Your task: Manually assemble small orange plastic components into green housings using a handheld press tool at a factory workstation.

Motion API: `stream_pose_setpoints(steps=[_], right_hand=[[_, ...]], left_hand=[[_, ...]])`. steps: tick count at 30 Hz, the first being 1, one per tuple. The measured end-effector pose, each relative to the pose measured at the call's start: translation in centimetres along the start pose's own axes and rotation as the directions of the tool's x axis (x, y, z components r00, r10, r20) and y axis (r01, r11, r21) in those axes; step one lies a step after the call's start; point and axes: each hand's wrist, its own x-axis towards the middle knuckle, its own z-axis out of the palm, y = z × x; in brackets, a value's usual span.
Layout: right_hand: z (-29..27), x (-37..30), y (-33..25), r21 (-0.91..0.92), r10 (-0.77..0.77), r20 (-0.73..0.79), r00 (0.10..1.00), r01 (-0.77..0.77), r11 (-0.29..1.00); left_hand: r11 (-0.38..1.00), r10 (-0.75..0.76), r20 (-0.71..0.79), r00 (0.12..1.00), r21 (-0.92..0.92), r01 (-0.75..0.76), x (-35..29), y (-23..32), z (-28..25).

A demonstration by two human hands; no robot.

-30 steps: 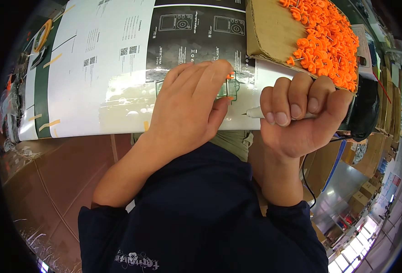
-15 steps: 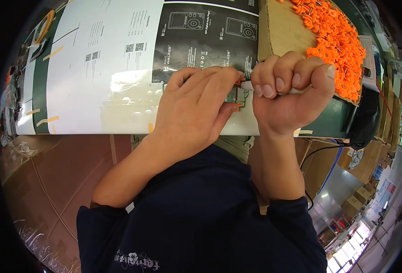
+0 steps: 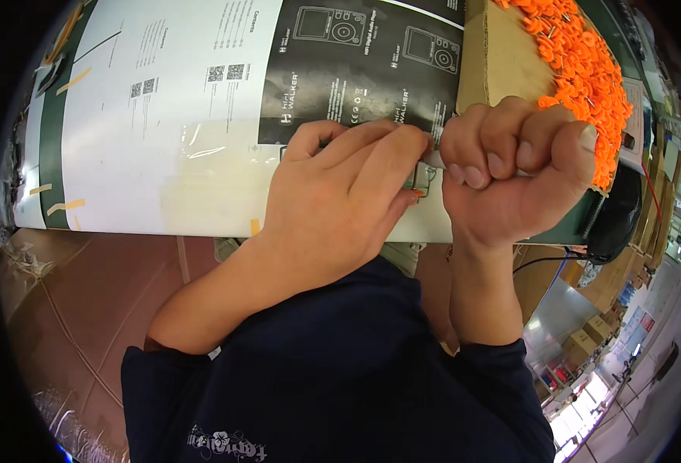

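Note:
My left hand [image 3: 336, 189] is bent over a small part with a dark-edged, partly clear frame [image 3: 430, 176], pinching it at the table's near side. A small orange piece [image 3: 415, 194] shows under the thumb; most of the part is hidden by the fingers. My right hand [image 3: 514, 174] is closed in a fist, thumb up, around a pale rod-shaped tool [image 3: 434, 160]. Only a short length of the rod shows, pointing at my left fingertips. Its tip is hidden, so I cannot tell whether it touches the part.
Printed sheets, one white [image 3: 147, 154] and one black [image 3: 332, 77], cover the green table. At the right, a cardboard box [image 3: 502, 69] holds many orange plastic pieces with metal pins [image 3: 587, 69]. Beside it lies a black bag [image 3: 622, 208]. Tape strips [image 3: 66, 206] mark the sheet's left side.
The view has shifted slightly. Both hands stay at the same work, the right fist a little farther right. Less of the rod and fewer orange pieces show between them now.

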Motion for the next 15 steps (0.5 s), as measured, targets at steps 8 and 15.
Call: stream_pose_setpoints(steps=[8,15], right_hand=[[-0.1,0.1,0.3,-0.117,0.010,0.003,1.000,-0.009,0.993],[-2.4,-2.8,-0.4,0.202,-0.142,0.076,0.987,0.124,0.971]], left_hand=[[1.000,-0.018,0.038,0.999,0.020,0.017,0.1,0.4,-0.2],[0.987,0.100,-0.013,0.995,0.131,-0.098,-0.7,0.0,0.5]])
